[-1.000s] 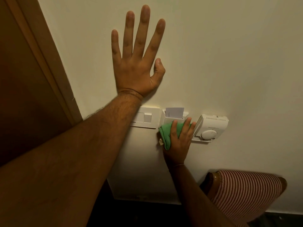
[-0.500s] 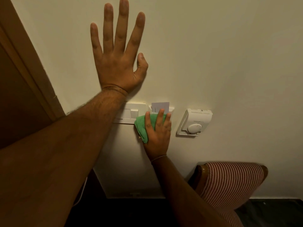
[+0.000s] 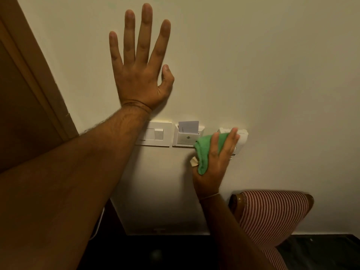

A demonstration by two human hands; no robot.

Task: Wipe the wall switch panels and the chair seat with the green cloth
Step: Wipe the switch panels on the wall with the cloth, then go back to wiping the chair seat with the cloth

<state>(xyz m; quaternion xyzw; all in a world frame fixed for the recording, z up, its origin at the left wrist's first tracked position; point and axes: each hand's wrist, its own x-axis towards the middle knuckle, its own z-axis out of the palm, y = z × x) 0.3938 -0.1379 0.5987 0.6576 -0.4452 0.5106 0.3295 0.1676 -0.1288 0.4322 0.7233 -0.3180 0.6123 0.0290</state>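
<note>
Left hand [image 3: 139,75], fingers spread wide, braces on the wall at 11 o'clock; right hand [image 3: 213,162] presses the green cloth [image 3: 204,151] onto the thermostat [image 3: 242,139]. Best wiped lightly.

Cream wall [image 3: 272,65], plain and matt, bearing three white fittings in a row at mid-height. Leftmost: switch plate [image 3: 155,136], partly behind a forearm. Centre: key-card holder [image 3: 185,138] with a white card [image 3: 188,127] upright in its slot. Rightmost: vented thermostat box [image 3: 242,138], largely covered by the right hand [image 3: 214,162] pressing the green cloth [image 3: 204,151] against it. Left hand [image 3: 140,75] flat on the wall above the switch plate, fingers spread. Brown door frame [image 3: 39,78] at the wall's left edge.
</note>
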